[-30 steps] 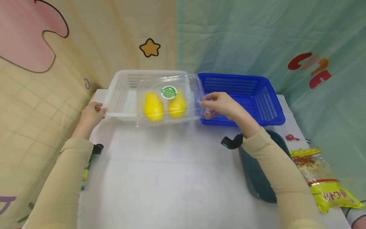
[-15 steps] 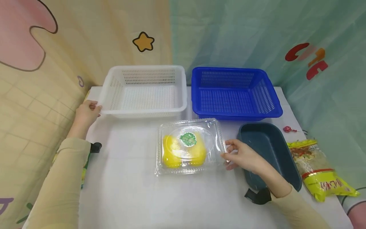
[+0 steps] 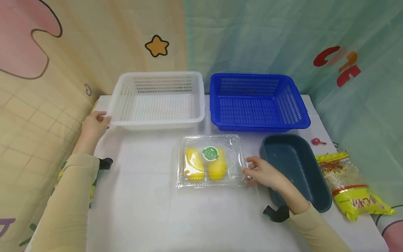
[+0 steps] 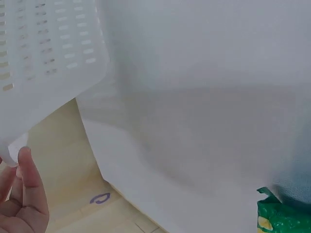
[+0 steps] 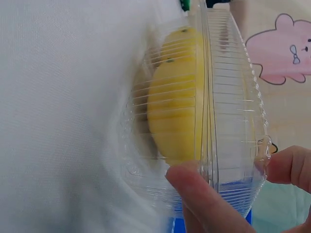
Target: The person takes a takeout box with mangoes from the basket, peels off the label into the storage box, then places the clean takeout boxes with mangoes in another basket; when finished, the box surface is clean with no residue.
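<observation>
A clear plastic clamshell box point(image 3: 212, 154) with a green round label sits over the middle of the white table. Two yellow fruits point(image 3: 195, 167) show through its lid. My right hand point(image 3: 264, 172) grips the box's right end, thumb and fingers at its edges in the right wrist view. Far to the left, my left hand point(image 3: 93, 128) pinches the left front rim of a white slotted basket point(image 3: 157, 122). In the left wrist view the fingertips point(image 4: 24, 153) meet the basket's rim. Nothing lies inside this basket.
A blue slotted basket point(image 3: 261, 126) stands beside the white one. Right of the box are a dark teal basin point(image 3: 294, 161), a red lollipop point(image 3: 316, 141) and a yellow-ended food bag point(image 3: 354, 190). A green packet point(image 4: 284, 216) lies by the left forearm.
My right hand has brought the clamshell box from over the white basket forward and down to the table's middle, turning it slightly level. My left hand keeps its hold on the basket rim.
</observation>
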A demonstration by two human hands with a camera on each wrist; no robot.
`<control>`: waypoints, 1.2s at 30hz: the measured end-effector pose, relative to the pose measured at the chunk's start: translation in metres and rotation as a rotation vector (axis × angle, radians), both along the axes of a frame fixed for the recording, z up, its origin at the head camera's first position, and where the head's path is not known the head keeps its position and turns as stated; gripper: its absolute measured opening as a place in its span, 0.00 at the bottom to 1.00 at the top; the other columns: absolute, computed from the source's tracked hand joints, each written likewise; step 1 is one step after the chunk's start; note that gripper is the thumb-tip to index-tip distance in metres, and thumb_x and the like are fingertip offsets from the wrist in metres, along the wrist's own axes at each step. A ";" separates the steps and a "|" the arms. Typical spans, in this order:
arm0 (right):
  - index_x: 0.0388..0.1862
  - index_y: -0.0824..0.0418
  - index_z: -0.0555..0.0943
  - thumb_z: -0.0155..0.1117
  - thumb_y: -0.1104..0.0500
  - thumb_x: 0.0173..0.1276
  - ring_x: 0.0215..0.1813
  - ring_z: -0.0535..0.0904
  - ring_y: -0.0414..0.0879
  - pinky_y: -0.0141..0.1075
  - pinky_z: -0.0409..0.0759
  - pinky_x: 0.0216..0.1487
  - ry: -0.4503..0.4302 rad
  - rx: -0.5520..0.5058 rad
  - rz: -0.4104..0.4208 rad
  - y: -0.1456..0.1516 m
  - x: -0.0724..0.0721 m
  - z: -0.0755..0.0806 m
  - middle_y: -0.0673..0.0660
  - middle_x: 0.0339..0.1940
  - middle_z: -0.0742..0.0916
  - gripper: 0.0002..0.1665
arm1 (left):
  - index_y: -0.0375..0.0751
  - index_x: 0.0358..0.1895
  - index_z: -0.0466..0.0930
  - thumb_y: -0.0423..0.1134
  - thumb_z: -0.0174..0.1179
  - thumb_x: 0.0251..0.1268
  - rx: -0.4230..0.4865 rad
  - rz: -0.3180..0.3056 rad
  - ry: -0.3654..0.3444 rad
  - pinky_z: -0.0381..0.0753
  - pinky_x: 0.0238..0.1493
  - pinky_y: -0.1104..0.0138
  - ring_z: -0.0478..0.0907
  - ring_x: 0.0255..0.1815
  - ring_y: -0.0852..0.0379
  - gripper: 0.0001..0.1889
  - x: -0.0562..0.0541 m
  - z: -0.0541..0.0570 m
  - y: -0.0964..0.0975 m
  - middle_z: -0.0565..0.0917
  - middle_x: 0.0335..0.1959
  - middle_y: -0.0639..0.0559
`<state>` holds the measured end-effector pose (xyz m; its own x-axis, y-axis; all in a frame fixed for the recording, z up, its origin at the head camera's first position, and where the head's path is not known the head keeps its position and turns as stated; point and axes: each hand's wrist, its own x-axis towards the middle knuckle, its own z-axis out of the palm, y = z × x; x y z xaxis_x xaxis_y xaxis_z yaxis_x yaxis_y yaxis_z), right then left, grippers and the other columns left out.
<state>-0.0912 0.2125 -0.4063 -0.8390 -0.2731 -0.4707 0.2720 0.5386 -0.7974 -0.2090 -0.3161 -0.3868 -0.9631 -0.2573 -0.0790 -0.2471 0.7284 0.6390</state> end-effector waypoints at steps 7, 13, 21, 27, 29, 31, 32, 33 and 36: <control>0.70 0.77 0.58 0.60 0.57 0.71 0.38 0.86 0.47 0.42 0.88 0.40 -0.005 0.011 0.015 0.000 -0.001 0.000 0.67 0.46 0.75 0.38 | 0.25 0.61 0.73 0.37 0.52 0.73 -0.135 -0.002 0.387 0.66 0.58 0.41 0.65 0.60 0.28 0.20 0.024 -0.010 0.029 0.71 0.57 0.24; 0.69 0.77 0.59 0.61 0.56 0.72 0.38 0.85 0.47 0.41 0.88 0.40 0.009 0.030 0.032 -0.001 0.001 0.003 0.67 0.47 0.76 0.37 | 0.31 0.58 0.77 0.37 0.56 0.72 -0.040 -0.188 0.402 0.78 0.52 0.46 0.75 0.53 0.36 0.17 0.065 -0.015 0.095 0.78 0.54 0.32; 0.69 0.78 0.59 0.61 0.56 0.72 0.38 0.85 0.47 0.43 0.88 0.40 0.008 0.011 0.023 0.000 0.004 0.002 0.67 0.46 0.77 0.38 | 0.42 0.71 0.67 0.46 0.60 0.70 0.237 -0.425 0.010 0.84 0.52 0.53 0.79 0.58 0.40 0.29 0.100 -0.041 0.169 0.68 0.69 0.36; 0.69 0.78 0.59 0.62 0.54 0.72 0.39 0.85 0.47 0.43 0.88 0.41 0.007 -0.002 0.026 0.002 0.004 0.000 0.67 0.47 0.76 0.39 | 0.47 0.75 0.60 0.46 0.64 0.66 0.372 -0.378 -0.119 0.85 0.47 0.58 0.79 0.55 0.43 0.36 0.102 -0.051 0.187 0.74 0.65 0.37; 0.69 0.78 0.59 0.62 0.54 0.72 0.39 0.85 0.47 0.43 0.88 0.41 0.009 -0.003 0.032 0.003 0.004 -0.001 0.66 0.46 0.76 0.40 | 0.48 0.75 0.60 0.45 0.64 0.65 0.409 -0.345 -0.137 0.86 0.44 0.61 0.79 0.53 0.44 0.37 0.101 -0.053 0.190 0.74 0.62 0.37; 0.69 0.78 0.59 0.62 0.53 0.71 0.39 0.86 0.48 0.44 0.87 0.42 0.010 -0.001 0.040 0.004 0.003 -0.001 0.66 0.45 0.76 0.40 | 0.47 0.74 0.60 0.43 0.65 0.64 0.435 -0.325 -0.146 0.86 0.42 0.63 0.78 0.51 0.45 0.37 0.101 -0.054 0.191 0.74 0.62 0.37; 0.69 0.78 0.59 0.63 0.53 0.71 0.39 0.86 0.48 0.44 0.87 0.42 0.011 0.002 0.047 0.005 0.003 -0.001 0.65 0.45 0.76 0.41 | 0.46 0.74 0.60 0.42 0.65 0.64 0.444 -0.317 -0.151 0.86 0.41 0.64 0.77 0.50 0.46 0.37 0.101 -0.054 0.192 0.73 0.62 0.37; 0.69 0.78 0.59 0.63 0.53 0.71 0.39 0.86 0.49 0.44 0.87 0.42 0.014 0.011 0.059 0.006 0.002 0.000 0.65 0.45 0.77 0.41 | 0.47 0.74 0.60 0.42 0.65 0.63 0.446 -0.308 -0.156 0.86 0.40 0.65 0.77 0.50 0.46 0.37 0.101 -0.055 0.192 0.73 0.62 0.38; 0.69 0.76 0.63 0.63 0.49 0.70 0.37 0.85 0.48 0.40 0.86 0.41 0.061 0.120 0.137 0.009 -0.002 0.006 0.63 0.45 0.81 0.41 | 0.45 0.74 0.60 0.41 0.65 0.63 0.439 -0.306 -0.160 0.86 0.39 0.66 0.76 0.49 0.47 0.37 0.102 -0.054 0.193 0.73 0.60 0.37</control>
<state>-0.0934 0.2211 -0.4006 -0.8257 -0.3314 -0.4565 0.1433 0.6595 -0.7379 -0.1070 -0.1228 -0.4405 -0.9557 0.1226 -0.2674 -0.1849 0.4566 0.8703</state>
